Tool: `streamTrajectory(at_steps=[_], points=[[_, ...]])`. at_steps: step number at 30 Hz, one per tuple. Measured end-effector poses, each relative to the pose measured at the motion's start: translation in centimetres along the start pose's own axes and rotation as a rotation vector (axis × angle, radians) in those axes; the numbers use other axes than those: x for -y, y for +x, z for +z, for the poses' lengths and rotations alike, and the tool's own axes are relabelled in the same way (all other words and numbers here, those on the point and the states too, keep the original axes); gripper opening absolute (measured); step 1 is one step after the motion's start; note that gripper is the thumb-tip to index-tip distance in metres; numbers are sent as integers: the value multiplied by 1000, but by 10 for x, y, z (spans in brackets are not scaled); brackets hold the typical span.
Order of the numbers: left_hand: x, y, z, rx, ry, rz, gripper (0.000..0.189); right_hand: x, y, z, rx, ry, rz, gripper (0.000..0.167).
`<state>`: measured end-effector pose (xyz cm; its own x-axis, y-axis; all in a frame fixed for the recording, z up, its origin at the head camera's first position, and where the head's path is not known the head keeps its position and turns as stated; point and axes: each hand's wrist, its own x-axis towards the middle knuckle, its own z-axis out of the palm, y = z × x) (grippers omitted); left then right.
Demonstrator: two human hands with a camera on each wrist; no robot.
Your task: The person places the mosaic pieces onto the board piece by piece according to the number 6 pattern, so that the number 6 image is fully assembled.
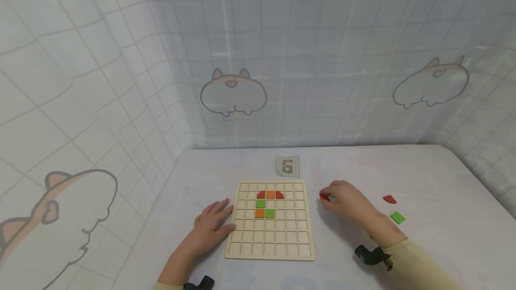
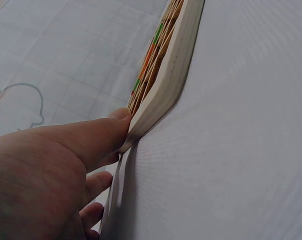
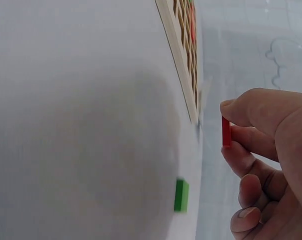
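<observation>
A pale wooden grid board (image 1: 281, 238) lies on the table, with red, orange and green pieces set in some upper squares. My left hand (image 1: 213, 225), fingers spread, touches the board's left edge; in the left wrist view the thumb (image 2: 122, 116) rests at its corner. To the right of the board, my right hand (image 1: 342, 198) pinches a thin red piece (image 3: 226, 131) between thumb and fingers, its edge facing the right wrist camera. A green tile (image 3: 181, 195) lies on the table beside that hand, partly hidden by it in the head view.
Farther right on the table lie a rounded red piece (image 1: 389, 199) and a green square tile (image 1: 397, 217). Behind the board is a small card (image 1: 288, 166) printed with a coloured grid pattern. Grid-patterned curtains (image 1: 306, 57) close off the back and sides.
</observation>
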<state>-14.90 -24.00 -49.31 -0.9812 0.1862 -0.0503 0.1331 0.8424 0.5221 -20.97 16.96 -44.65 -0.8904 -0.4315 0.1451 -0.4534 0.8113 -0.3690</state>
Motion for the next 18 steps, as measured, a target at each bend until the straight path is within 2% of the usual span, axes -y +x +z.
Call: streamTrajectory(at_steps=[7, 18], points=[[0, 0, 0, -5, 5, 6, 62, 18, 8, 15, 15, -14, -23, 16], [0, 0, -1, -6, -1, 19, 60, 45, 19, 33, 53, -13, -136, 7]])
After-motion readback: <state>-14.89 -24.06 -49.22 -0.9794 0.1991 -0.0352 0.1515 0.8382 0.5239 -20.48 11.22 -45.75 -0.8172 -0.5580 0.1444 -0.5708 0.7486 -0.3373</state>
